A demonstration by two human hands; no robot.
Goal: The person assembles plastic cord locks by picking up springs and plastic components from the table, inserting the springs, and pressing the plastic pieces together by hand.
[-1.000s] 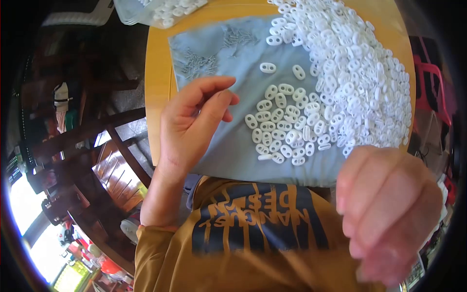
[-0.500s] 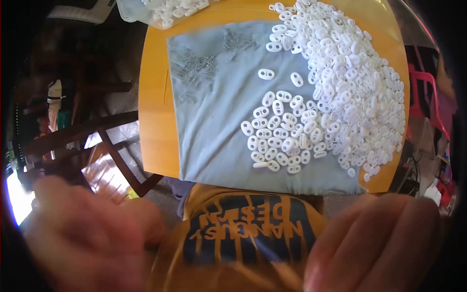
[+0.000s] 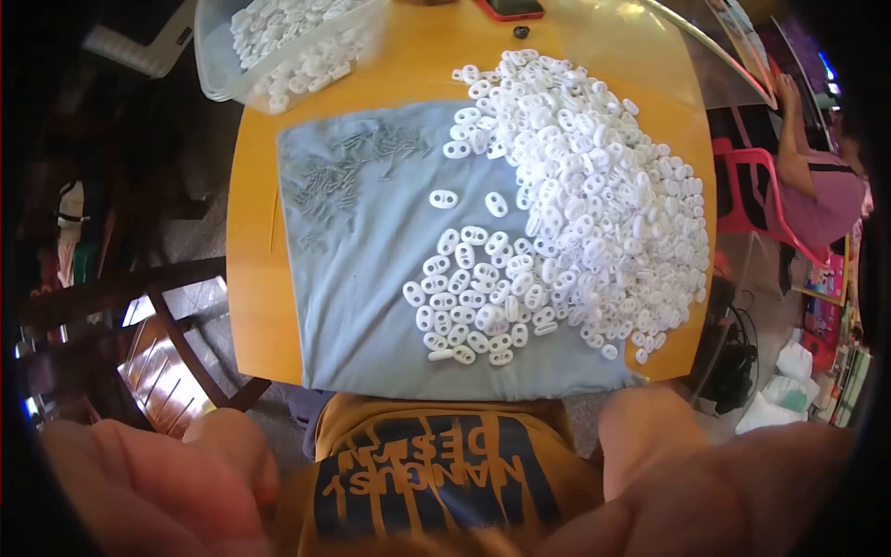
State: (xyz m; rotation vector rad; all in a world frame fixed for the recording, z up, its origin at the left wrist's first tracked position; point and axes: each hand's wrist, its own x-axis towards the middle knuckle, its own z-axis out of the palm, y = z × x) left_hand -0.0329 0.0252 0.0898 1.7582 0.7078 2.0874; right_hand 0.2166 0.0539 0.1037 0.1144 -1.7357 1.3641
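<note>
My left hand [image 3: 153, 483] is close to the camera at the lower left, with its thumb side showing and its fingers mostly cut off. My right hand [image 3: 705, 483] is equally close at the lower right, its fingers hidden too. Neither hand touches the things on the table, and I see nothing held. Beyond them, a grey-blue cloth [image 3: 371, 325] carries a large heap of white oval plastic cord locks with two holes [image 3: 603, 213]. A loose group of the same pieces [image 3: 464, 297] lies in front. Small thin metal pins or springs [image 3: 325, 181] are scattered at the cloth's upper left.
A clear plastic tub [image 3: 218, 88] of white pieces stands at the table's back left. A phone [image 3: 510, 9] and a small black object [image 3: 522, 32] lie at the back of the yellow table [image 3: 255, 306]. Another person [image 3: 817, 186] sits at the right by a red chair [image 3: 761, 176].
The view has shifted, so the table appears lower and further left. Both hands have turned and moved lower, and more of the room at right shows. The pieces on the table look unmoved.
</note>
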